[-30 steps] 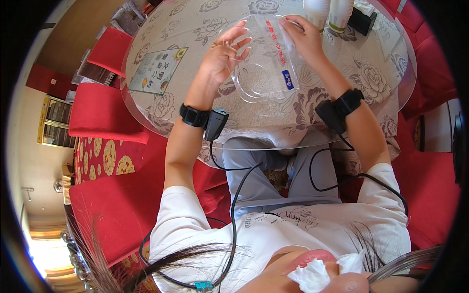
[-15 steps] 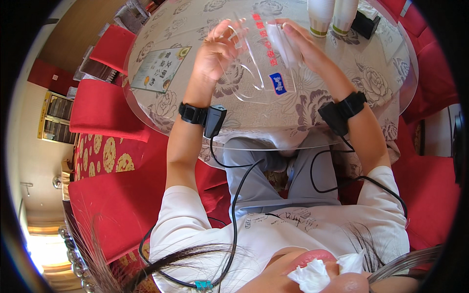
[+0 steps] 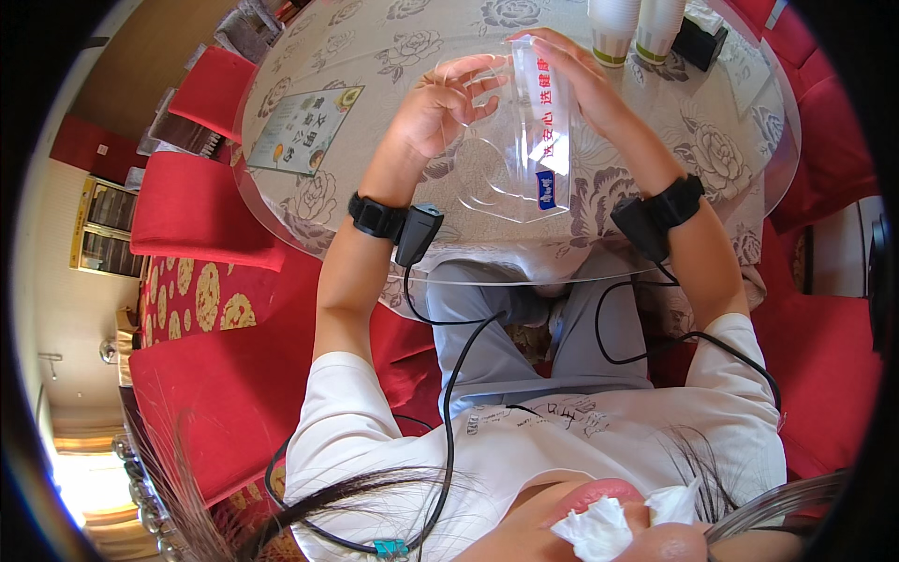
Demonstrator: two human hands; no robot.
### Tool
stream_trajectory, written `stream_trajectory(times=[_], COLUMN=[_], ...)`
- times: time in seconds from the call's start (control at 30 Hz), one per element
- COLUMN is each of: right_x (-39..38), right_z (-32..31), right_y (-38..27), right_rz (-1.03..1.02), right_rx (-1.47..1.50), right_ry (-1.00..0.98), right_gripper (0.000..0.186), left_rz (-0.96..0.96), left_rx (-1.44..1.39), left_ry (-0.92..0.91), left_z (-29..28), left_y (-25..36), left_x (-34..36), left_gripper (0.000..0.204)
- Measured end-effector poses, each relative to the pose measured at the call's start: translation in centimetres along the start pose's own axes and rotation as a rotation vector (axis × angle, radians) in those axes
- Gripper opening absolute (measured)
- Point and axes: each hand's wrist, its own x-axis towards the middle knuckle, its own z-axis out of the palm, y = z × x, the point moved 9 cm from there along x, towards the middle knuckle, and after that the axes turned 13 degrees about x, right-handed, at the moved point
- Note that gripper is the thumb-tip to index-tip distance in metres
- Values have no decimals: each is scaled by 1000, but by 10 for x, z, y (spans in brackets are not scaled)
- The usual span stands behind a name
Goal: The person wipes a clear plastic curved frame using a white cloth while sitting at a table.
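Right at my fingertips is one clear plastic piece (image 3: 530, 150), held just above the table and tilted in front of me. My right hand (image 3: 581, 84), at its one o'clock edge, has the fingers laid close together along the far end of the side panel, holding it. My left hand (image 3: 435, 112), at its ten o'clock side, has the fingers parted and half bent beside the clear edge; I cannot tell whether they grip it. The piece carries one line of red lettering (image 3: 546, 103), one blue label (image 3: 547, 190) toward five o'clock, and at least one round outline.

Farther out from the piece, I wear two black wrist devices, one (image 3: 398, 225) at eight o'clock and one (image 3: 655, 215) at four. One printed card (image 3: 304, 131) lies flat at nine o'clock. Two stacks of paper cups (image 3: 613, 33) stand side by side between one and two o'clock, with one black box (image 3: 702, 47) just beyond them at two. All these rest on one round table (image 3: 449, 28) with a flowered cloth. Past its rim, near nine o'clock, are at least two red chairs (image 3: 201, 206).
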Motion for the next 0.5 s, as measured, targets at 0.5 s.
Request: stream_trajectory(times=[0.5], right_x=[-5], right_z=[16], right_y=[-7], right_rz=[-32], right_rx=[-33], right_ry=[-157], right_gripper=[62], left_rz=[-31], left_rx=[-105], left_ry=[22], left_z=[-12], left_y=[-3], left_x=[1], left_gripper=[52])
